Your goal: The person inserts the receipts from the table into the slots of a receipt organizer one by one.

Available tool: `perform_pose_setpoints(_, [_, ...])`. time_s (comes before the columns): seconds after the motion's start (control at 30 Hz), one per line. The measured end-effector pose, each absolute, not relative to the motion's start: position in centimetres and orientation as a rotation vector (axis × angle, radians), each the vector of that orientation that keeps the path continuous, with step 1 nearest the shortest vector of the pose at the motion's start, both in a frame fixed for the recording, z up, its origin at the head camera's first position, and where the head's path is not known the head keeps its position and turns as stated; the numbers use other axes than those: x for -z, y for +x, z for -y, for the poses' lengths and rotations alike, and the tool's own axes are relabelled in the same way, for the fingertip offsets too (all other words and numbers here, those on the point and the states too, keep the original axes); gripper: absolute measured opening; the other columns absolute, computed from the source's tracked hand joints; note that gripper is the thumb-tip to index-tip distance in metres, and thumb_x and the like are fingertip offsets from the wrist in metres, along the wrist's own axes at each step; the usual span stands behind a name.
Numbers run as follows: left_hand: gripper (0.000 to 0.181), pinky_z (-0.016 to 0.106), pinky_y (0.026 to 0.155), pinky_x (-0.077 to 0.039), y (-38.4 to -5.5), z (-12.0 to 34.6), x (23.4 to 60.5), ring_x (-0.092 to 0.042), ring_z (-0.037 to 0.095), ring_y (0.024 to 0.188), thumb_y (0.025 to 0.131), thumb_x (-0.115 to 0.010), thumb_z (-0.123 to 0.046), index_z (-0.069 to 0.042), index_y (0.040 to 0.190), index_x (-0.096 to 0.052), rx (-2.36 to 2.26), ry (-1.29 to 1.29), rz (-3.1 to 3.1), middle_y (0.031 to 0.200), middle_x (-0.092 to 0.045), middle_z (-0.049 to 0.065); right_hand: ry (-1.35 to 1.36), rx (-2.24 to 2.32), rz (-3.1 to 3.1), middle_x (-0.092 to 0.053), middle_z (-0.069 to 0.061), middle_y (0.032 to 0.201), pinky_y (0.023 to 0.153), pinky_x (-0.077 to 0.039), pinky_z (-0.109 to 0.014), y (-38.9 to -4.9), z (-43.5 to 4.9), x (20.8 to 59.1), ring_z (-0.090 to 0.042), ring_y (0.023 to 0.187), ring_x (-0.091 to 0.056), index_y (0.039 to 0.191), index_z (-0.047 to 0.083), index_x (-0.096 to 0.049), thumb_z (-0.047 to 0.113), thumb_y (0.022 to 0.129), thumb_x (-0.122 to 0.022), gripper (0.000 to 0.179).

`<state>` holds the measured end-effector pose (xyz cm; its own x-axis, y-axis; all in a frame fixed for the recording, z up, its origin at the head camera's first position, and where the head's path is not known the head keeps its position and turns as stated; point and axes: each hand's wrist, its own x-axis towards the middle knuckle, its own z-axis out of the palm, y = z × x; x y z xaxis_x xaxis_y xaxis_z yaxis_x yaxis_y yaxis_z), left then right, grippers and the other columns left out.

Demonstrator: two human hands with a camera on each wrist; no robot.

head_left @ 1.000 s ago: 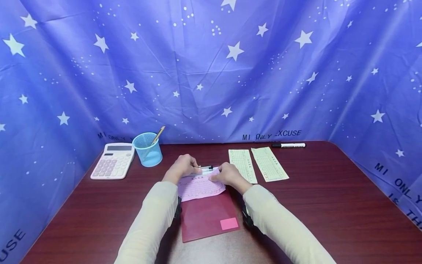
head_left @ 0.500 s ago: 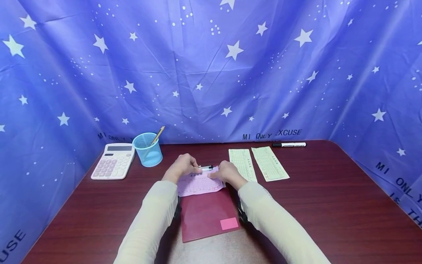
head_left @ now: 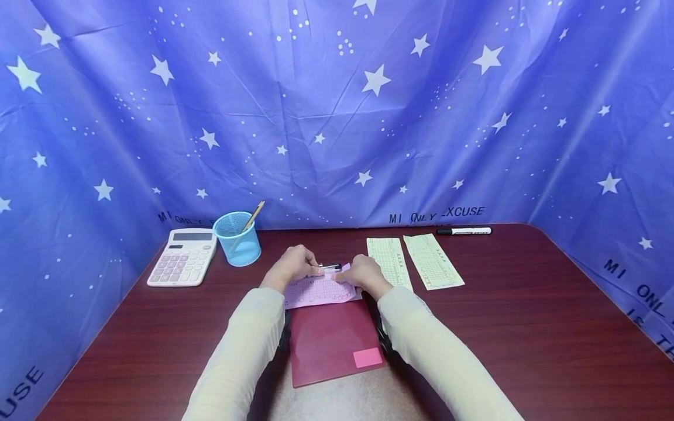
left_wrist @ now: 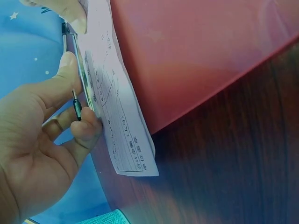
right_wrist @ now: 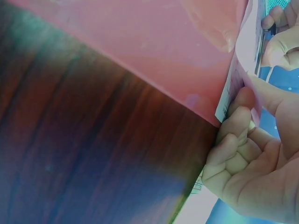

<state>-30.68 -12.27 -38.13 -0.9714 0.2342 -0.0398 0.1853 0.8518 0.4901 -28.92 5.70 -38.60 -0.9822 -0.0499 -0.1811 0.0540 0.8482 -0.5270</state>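
A red clipboard folder lies on the desk with a pink label near its front right corner. Across its far end runs a metal clip with black ends. My left hand grips that clip between thumb and fingers, as the left wrist view also shows. A pink printed slip lies over the far part of the folder, its far edge at the clip. My right hand pinches the slip's right side. Under it, a pale paper corner shows in the right wrist view.
Two pale green printed slips lie right of the folder, near a black-and-white marker. At the back left stand a white calculator and a blue mesh pen cup holding a pencil. A starry blue curtain backs the desk.
The pink slip has slid away from me towards the clip, baring more of the red folder. My right hand has moved slightly forward with it; my left hand has stayed at the clip.
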Motion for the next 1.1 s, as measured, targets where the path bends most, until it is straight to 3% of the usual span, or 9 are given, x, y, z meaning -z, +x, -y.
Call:
perform_pose_setpoints(0.3, [0.017, 0.035, 0.083, -0.05, -33.1, 13.1, 40.8, -0.058, 0.018, 0.082, 0.081, -0.088, -0.026, -0.016, 0.074, -0.077, -0.781, 0.385, -2.921, 0.082, -0.071, 0.0, 0.02, 0.817, -2.848, -0.058, -0.006, 0.075, 0.062, -0.045, -0.029, -29.0, -5.7, 38.7, -0.02, 0.07, -0.057, 0.082, 0.004, -0.064, 0.037, 0.082, -0.083, 0.038])
perform_pose_setpoints(0.57, [0.016, 0.035, 0.085, -0.048, -31.2, 12.4, 39.3, -0.057, 0.018, 0.083, 0.084, -0.086, -0.017, -0.011, 0.075, -0.074, -0.832, 0.301, -2.903, 0.082, -0.068, 0.001, 0.024, 0.841, -2.88, -0.057, -0.007, 0.077, 0.064, -0.046, -0.032, -28.9, -5.8, 38.8, -0.02, 0.073, -0.052, 0.084, 0.003, -0.063, 0.038, 0.082, -0.083, 0.04])
perform_pose_setpoints(0.7, [0.016, 0.036, 0.085, -0.048, -30.3, 12.2, 38.9, -0.056, 0.017, 0.083, 0.085, -0.085, -0.018, -0.01, 0.077, -0.073, -0.816, 0.287, -2.931, 0.084, -0.068, 0.001, -0.004, 0.834, -2.904, -0.056, -0.005, 0.073, 0.062, -0.045, -0.032, -28.8, -5.8, 38.8, -0.019, 0.07, -0.05, 0.074, 0.007, -0.059, 0.04, 0.082, -0.083, 0.041])
perform_pose_setpoints(0.93, [0.014, 0.036, 0.084, -0.048, -30.0, 11.9, 39.0, -0.055, 0.016, 0.082, 0.084, -0.085, -0.017, -0.01, 0.078, -0.074, -0.833, 0.283, -2.941, 0.083, -0.068, 0.002, -0.089, 0.858, -2.921, -0.04, 0.002, 0.06, 0.055, -0.036, -0.028, -28.5, -6.5, 38.4, -0.017, 0.064, -0.042, 0.059, 0.015, -0.045, 0.035, 0.078, -0.086, 0.05])
perform_pose_setpoints(1.1, [0.014, 0.035, 0.081, -0.047, -29.9, 11.9, 38.9, -0.054, 0.017, 0.08, 0.084, -0.085, -0.016, -0.01, 0.079, -0.074, -0.834, 0.283, -2.942, 0.083, -0.067, 0.003, -0.208, 0.756, -3.009, -0.049, 0.0, 0.064, 0.06, -0.044, -0.033, -28.1, -6.7, 37.9, -0.018, 0.066, -0.048, 0.065, 0.009, -0.052, 0.027, 0.072, -0.091, 0.044])
